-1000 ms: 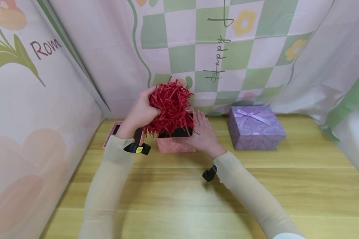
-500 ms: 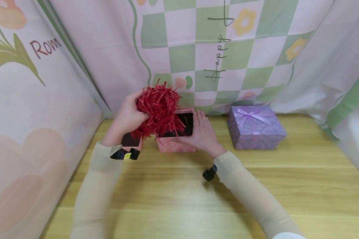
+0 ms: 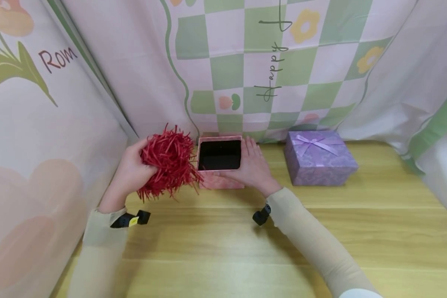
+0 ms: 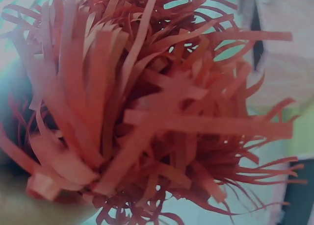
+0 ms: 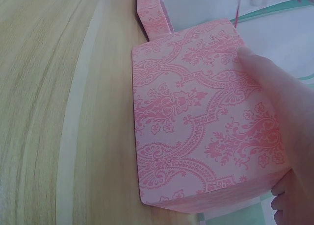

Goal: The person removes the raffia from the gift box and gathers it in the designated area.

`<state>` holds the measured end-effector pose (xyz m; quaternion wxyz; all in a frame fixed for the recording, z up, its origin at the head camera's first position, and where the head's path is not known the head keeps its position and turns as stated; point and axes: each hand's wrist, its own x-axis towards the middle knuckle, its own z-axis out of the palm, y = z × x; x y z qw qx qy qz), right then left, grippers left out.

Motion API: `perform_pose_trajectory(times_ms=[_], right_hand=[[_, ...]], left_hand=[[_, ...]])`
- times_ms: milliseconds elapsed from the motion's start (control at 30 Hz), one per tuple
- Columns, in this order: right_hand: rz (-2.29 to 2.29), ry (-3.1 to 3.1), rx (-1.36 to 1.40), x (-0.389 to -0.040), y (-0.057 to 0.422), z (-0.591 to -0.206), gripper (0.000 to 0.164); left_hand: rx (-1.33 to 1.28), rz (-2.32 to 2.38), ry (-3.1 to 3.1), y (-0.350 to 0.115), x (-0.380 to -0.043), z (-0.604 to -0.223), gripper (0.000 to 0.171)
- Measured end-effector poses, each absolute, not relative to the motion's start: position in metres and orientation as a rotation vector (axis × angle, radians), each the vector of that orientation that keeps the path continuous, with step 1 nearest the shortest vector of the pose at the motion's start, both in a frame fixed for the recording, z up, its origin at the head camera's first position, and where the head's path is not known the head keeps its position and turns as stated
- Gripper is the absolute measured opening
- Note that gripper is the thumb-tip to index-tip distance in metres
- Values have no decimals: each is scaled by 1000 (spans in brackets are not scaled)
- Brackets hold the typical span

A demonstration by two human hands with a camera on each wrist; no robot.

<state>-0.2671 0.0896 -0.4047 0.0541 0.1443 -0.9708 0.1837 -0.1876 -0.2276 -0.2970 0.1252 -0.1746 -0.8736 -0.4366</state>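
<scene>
A tuft of red shredded paper (image 3: 169, 161) is gripped by my left hand (image 3: 130, 171), left of a pink patterned box. The strands (image 4: 162, 117) fill most of the left wrist view, and the fingers are largely hidden behind them. The pink box (image 3: 213, 181) stands lidless against the curtain, and its inside looks black. My right hand (image 3: 254, 167) rests on its right side, fingers straight toward the back. In the right wrist view its thumb (image 5: 267, 70) lies on the front face of the box.
A purple box (image 3: 320, 161) with a ribbon bow stands to the right on the wooden table (image 3: 227, 240). A second pink piece (image 5: 154, 14) lies beyond the box in the right wrist view. Printed curtains (image 3: 223, 49) enclose the back and sides.
My left hand has carried the red shredded paper left and toward me, from over the pink box to beside it, uncovering the box's black inside. The right hand has stayed in place.
</scene>
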Motion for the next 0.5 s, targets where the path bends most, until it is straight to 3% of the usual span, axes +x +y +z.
perform_pose_trajectory(times_ms=[300,500], right_hand=[[562,-2940,431,-267,89,-404,141],[559,-2936,439,-266,89,-403,141]], left_hand=[[-435,-1277,-2672,-254,-162,-338,74],[-367,-1258,-2801,-266,-150,-368,75]])
